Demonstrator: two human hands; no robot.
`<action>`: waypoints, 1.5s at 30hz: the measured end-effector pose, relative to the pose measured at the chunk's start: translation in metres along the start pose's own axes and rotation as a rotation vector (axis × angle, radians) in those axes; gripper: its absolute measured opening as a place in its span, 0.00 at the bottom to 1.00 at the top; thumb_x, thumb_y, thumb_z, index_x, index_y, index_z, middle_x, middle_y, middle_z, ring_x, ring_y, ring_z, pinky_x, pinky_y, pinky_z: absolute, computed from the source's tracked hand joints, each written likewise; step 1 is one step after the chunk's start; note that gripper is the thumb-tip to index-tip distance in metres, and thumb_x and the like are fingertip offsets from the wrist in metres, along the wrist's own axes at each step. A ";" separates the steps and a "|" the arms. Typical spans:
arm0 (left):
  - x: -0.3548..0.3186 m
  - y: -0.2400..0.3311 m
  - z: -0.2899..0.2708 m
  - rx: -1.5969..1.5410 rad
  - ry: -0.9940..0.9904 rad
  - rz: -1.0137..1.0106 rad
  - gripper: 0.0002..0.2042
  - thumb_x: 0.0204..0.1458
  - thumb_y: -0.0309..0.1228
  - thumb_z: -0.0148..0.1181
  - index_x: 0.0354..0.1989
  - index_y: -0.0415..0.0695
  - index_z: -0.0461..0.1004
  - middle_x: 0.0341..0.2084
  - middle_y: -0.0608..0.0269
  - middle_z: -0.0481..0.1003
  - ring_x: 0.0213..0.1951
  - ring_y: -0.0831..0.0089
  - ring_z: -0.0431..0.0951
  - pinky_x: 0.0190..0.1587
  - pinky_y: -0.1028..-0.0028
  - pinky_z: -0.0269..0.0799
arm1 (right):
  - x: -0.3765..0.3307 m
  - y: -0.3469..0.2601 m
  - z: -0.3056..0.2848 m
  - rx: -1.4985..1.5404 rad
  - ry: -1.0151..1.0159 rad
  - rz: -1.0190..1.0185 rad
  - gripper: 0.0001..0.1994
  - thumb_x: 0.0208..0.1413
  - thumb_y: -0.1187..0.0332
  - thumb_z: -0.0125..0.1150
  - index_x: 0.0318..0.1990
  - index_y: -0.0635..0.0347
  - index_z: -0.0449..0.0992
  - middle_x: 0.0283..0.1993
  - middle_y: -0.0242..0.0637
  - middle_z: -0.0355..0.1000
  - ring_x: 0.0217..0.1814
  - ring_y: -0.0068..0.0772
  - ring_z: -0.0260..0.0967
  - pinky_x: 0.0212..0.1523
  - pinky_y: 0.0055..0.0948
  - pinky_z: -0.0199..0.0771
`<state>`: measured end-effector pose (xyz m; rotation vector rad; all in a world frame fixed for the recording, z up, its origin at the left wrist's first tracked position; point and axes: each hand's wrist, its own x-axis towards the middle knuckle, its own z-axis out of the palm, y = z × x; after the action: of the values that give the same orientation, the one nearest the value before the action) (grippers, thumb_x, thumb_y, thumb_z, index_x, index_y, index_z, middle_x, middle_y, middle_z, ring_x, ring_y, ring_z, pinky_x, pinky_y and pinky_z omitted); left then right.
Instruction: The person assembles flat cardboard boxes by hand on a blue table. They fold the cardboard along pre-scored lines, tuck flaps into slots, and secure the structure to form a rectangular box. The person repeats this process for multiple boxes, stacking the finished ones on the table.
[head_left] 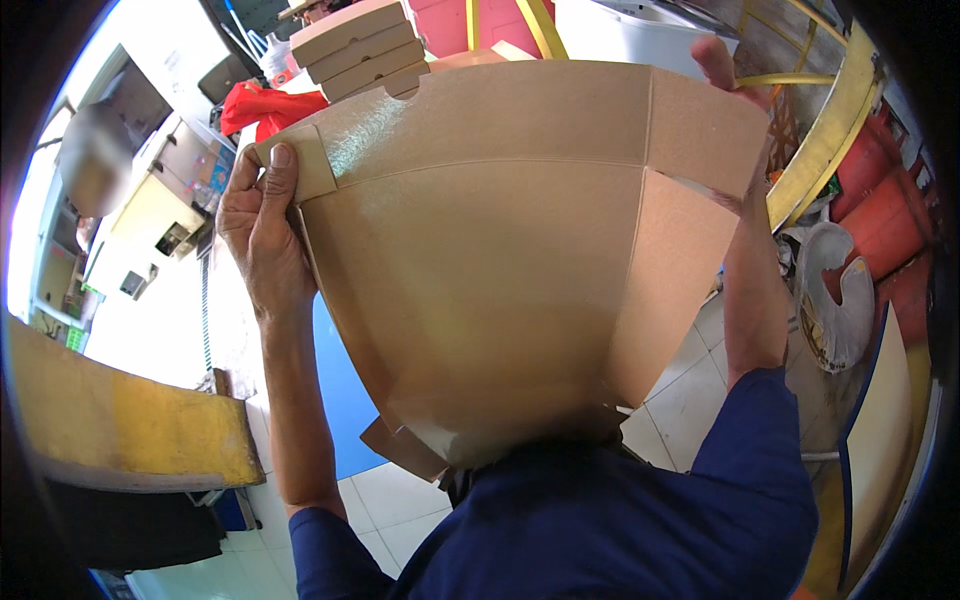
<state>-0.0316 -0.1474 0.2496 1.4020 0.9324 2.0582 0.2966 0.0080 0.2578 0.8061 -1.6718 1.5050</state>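
Left hand [262, 225] pinches the far-left corner of a cardboard box blank [480, 270], thumb over the folded tab; the right hand [714, 65] is mostly hidden behind the far-right flap, so its grip cannot be told. The blank spans the space before the torso. Even support at both corners, close to the creases, should prevent buckling. Below lies tiled floor [395, 500]; stacked cardboard boxes [365, 50] sit far left, red buckets [890, 215] right.

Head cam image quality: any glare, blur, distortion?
Head view: glare streaks the cardboard at its upper left; white area at left washed out; round blurred patch beyond it; left hand looks sharp; fisheye rim goes black.
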 end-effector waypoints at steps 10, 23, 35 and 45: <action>0.000 0.001 0.014 0.083 -0.004 0.052 0.11 0.63 0.34 0.57 0.43 0.36 0.75 0.34 0.61 0.81 0.33 0.83 0.78 0.37 0.82 0.73 | 0.018 -0.019 0.037 -0.663 0.376 0.476 0.22 0.55 0.70 0.67 0.57 0.55 0.71 0.47 0.42 0.77 0.50 0.29 0.75 0.48 0.28 0.76; -0.013 0.007 0.044 0.246 -0.112 0.199 0.11 0.65 0.35 0.55 0.43 0.38 0.72 0.28 0.63 0.80 0.31 0.86 0.75 0.31 0.82 0.71 | 0.052 -0.006 0.066 -1.540 0.249 0.281 0.30 0.53 0.72 0.68 0.64 0.60 0.67 0.46 0.35 0.79 0.46 0.26 0.77 0.50 0.28 0.77; -0.069 0.037 0.061 0.881 -0.136 0.286 0.28 0.52 0.27 0.63 0.60 0.36 0.58 0.41 0.45 0.77 0.39 0.56 0.80 0.40 0.65 0.75 | 0.099 0.041 0.099 -1.464 0.215 0.470 0.13 0.52 0.70 0.66 0.46 0.61 0.79 0.40 0.48 0.79 0.42 0.44 0.79 0.46 0.38 0.76; -0.079 0.015 0.075 0.679 -0.167 0.122 0.35 0.49 0.17 0.57 0.67 0.40 0.50 0.45 0.41 0.77 0.38 0.50 0.82 0.38 0.61 0.78 | 0.114 0.040 0.100 -1.326 0.018 0.608 0.10 0.53 0.69 0.65 0.41 0.61 0.78 0.33 0.45 0.78 0.37 0.41 0.79 0.42 0.37 0.76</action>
<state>0.0662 -0.1928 0.2314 1.9688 1.5936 1.7316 0.1910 -0.0844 0.3281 -0.4601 -2.4454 0.3895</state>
